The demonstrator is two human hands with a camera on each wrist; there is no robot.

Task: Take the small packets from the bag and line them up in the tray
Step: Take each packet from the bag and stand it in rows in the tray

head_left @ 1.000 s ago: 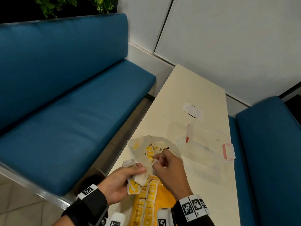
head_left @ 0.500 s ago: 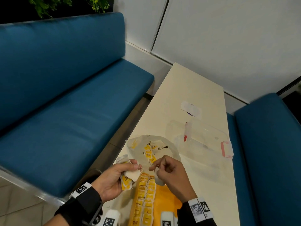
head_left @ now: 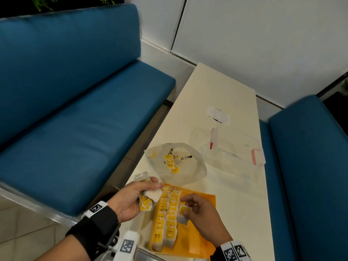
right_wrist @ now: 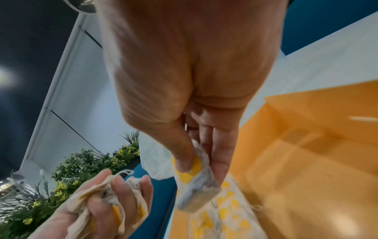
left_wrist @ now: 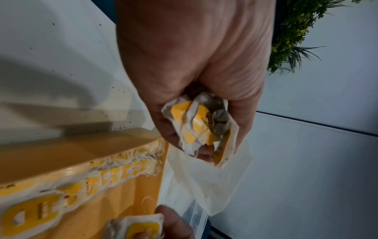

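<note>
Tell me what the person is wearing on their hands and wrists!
The hands are bare: no gloves. The left hand has a wide black wrist band with a white square tag printed in a black-and-white checker pattern. A white block with another such tag sits below that wrist. The right hand has a white wrist band with two such patterned tags.

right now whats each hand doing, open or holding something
Left hand: grips a crumpled bunch of yellow-and-white paper packets.
Right hand: pinches one yellow-and-white packet over the orange tray.

Bare hands, black wrist straps, white camera mounts with black-and-white square markers.
</note>
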